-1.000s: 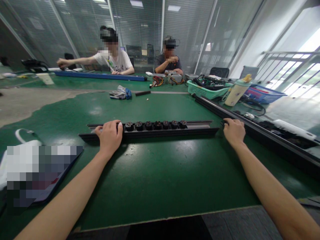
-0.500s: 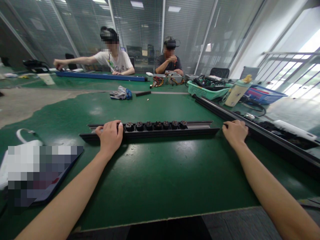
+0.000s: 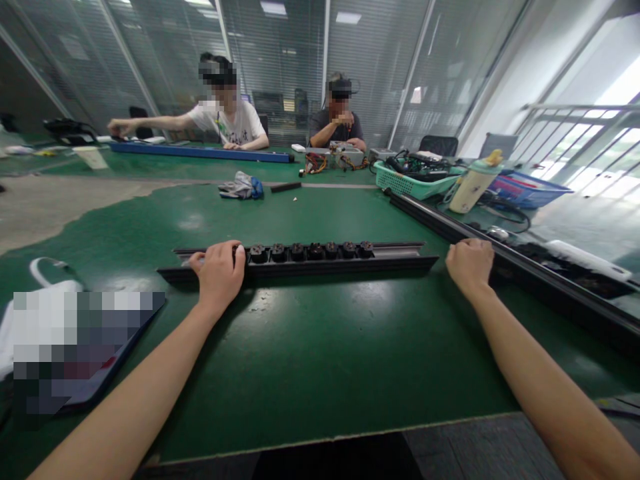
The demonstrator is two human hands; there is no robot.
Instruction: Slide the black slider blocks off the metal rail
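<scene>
Black channel [image 3: 345, 265] holds seven visible sockets [image 3: 316, 251], right stretch bare. Your left hand [image 3: 220, 270] clasps it; your right hand [image 3: 470, 268] curls, any hold unclear.

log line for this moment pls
left hand: on black channel | right hand: beside channel's right end, contents hidden | sockets: in channel

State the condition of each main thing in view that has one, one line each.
Black channel: lying flat, top open
Round black parts: lined up inside the channel
Left hand: curled over the channel's left part
Right hand: curled, apart from the channel
Long black rail: lying aslant
Grey-and-blue cloth: crumpled
Green basket: filled, uncovered
Cream bottle: standing
Blue bar: lying flat
</scene>
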